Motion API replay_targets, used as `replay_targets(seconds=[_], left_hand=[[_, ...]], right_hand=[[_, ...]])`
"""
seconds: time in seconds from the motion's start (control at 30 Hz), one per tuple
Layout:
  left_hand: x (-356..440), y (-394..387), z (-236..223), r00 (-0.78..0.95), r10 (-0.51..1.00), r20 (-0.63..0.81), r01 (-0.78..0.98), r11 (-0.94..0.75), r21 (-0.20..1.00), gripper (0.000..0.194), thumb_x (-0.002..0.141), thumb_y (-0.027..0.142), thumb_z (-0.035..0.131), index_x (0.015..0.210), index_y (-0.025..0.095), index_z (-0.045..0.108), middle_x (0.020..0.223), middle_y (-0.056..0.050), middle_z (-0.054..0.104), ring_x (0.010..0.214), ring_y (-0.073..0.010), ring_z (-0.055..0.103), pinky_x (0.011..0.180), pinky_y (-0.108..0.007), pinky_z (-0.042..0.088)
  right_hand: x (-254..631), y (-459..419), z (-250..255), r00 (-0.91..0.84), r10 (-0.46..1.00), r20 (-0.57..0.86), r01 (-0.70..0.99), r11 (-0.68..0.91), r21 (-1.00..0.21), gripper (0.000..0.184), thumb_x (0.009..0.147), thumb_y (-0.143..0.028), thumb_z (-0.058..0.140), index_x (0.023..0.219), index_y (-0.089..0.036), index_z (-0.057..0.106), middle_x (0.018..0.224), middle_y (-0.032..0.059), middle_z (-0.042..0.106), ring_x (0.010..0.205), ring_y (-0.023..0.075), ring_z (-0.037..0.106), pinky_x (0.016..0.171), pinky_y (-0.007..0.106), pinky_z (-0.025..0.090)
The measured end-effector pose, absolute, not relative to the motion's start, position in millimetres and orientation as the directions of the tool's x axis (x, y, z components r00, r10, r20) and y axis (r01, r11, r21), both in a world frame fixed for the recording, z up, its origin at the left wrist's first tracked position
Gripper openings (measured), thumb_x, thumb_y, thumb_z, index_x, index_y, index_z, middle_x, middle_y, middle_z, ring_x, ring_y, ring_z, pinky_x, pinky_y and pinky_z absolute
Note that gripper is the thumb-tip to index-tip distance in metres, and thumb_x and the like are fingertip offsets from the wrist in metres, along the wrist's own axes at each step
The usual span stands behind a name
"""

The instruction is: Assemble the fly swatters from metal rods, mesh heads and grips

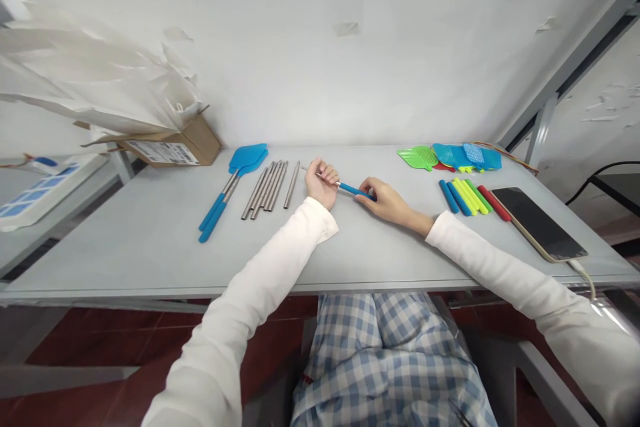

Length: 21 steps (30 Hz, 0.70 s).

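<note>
My left hand (321, 183) and my right hand (385, 203) meet near the middle of the grey table (150, 243). Both are closed on a thin metal rod with a blue sleeve (356, 190): the left around its bare metal part, the right around the blue part. To the left lie several steel tubes (265, 185) and a pair of blue-headed swatters (247, 159) with steel shafts and blue grips. To the right are loose coloured grips (465, 197) and green and blue mesh swatter heads (450, 157).
A smartphone (537, 223) lies at the table's right, its cable trailing over the front edge. A cardboard box (173, 147) and white plastic sheeting (90, 73) sit at back left. A white-and-blue package (35, 197) lies on a side table. A white wall backs the table.
</note>
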State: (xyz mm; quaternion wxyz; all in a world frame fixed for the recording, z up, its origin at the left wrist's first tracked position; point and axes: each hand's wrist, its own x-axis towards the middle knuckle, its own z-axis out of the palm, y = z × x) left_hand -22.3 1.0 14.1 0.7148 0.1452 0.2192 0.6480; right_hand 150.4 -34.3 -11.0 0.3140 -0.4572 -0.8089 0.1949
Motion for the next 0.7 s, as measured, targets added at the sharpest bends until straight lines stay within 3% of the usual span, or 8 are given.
replay_targets(seconds=[0.13, 0.2, 0.27, 0.37, 0.47, 0.7], left_hand=[[-21, 4, 15, 0.104, 0.978, -0.179, -0.842, 0.182, 0.508, 0.045, 0.096, 0.025, 0.045, 0.057, 0.019, 0.025, 0.042, 0.01, 0.018, 0.033, -0.0034, 0.021, 0.034, -0.016, 0.019], [-23, 5, 21, 0.102, 0.968, -0.229, -0.831, 0.209, 0.515, 0.047, 0.099, 0.028, 0.04, 0.057, 0.02, 0.02, 0.041, 0.01, 0.01, 0.031, -0.0042, 0.012, 0.032, -0.018, 0.011], [-26, 5, 29, 0.086, 0.964, -0.251, -0.817, 0.213, 0.536, 0.05, 0.099, 0.033, 0.042, 0.058, 0.02, 0.017, 0.04, 0.011, 0.008, 0.03, -0.0041, 0.009, 0.032, -0.019, 0.007], [-28, 2, 41, 0.072, 0.964, -0.255, -0.786, 0.213, 0.581, 0.052, 0.096, 0.041, 0.05, 0.06, 0.02, 0.019, 0.041, 0.012, 0.009, 0.03, -0.0029, 0.01, 0.032, -0.018, 0.007], [-27, -5, 49, 0.066, 0.969, -0.238, -0.754, 0.205, 0.624, 0.054, 0.093, 0.047, 0.054, 0.061, 0.02, 0.02, 0.042, 0.013, 0.008, 0.03, -0.0025, 0.01, 0.032, -0.017, 0.007], [-4, -19, 65, 0.182, 0.951, -0.252, -0.709, 0.304, 0.636, 0.049, 0.098, 0.047, 0.043, 0.062, 0.02, 0.022, 0.045, 0.012, 0.007, 0.03, -0.0026, 0.009, 0.033, -0.015, 0.005]], right_hand=[[146, -39, -14, -0.44, 0.85, 0.29, 0.699, 0.526, -0.484, 0.02, 0.096, -0.037, 0.045, 0.101, -0.018, 0.051, 0.092, 0.0099, 0.066, 0.073, 0.0198, 0.058, 0.071, 0.031, 0.04], [139, -48, -11, -0.473, 0.85, 0.233, 0.758, 0.528, -0.384, 0.025, 0.099, -0.038, 0.04, 0.108, -0.017, 0.048, 0.088, 0.0115, 0.067, 0.07, 0.0217, 0.06, 0.07, 0.032, 0.039], [130, -59, -5, -0.482, 0.86, 0.168, 0.783, 0.509, -0.357, 0.03, 0.101, -0.039, 0.034, 0.114, -0.015, 0.044, 0.082, 0.011, 0.066, 0.065, 0.0227, 0.059, 0.066, 0.031, 0.038], [119, -74, 4, -0.477, 0.873, 0.101, 0.734, 0.459, -0.501, 0.028, 0.102, -0.038, 0.027, 0.115, -0.016, 0.039, 0.075, 0.0062, 0.062, 0.06, 0.0204, 0.056, 0.061, 0.029, 0.035], [118, -84, 5, -0.466, 0.879, 0.105, 0.629, 0.412, -0.659, 0.019, 0.101, -0.038, 0.028, 0.103, -0.021, 0.037, 0.069, -0.0007, 0.054, 0.056, 0.0172, 0.049, 0.06, 0.028, 0.034], [132, -105, 11, -0.407, 0.908, 0.098, 0.318, 0.241, -0.917, 0.03, 0.098, -0.047, 0.036, 0.079, -0.024, 0.031, 0.062, -0.0067, 0.038, 0.055, 0.0111, 0.035, 0.058, 0.027, 0.03]])
